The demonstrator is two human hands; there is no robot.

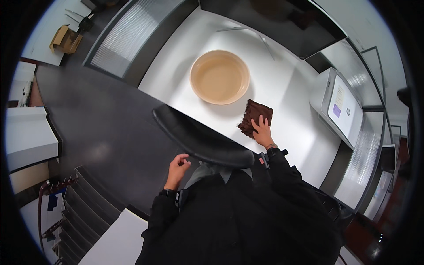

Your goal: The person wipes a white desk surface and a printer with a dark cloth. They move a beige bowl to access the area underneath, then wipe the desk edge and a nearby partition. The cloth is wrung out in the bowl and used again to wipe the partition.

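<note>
A round beige basin (220,77) stands on the white desk (176,66); I cannot tell whether it holds water. Just right of it, near the front edge, lies a dark brown folded cloth (256,115) with a frilled left edge. My right hand (263,132) rests on the cloth's near right part, fingers spread and lying flat. Off the desk on the left, my left hand (178,171) hangs in the air with fingers loosely bent and apart, holding nothing. Dark bands circle both wrists.
A black chair (198,137) stands between me and the desk's front edge. On the right is a white printer (340,106); a dark monitor (282,20) stands at the back. Ribbed partitions (128,37) flank the desk. A cardboard box (66,39) is far left.
</note>
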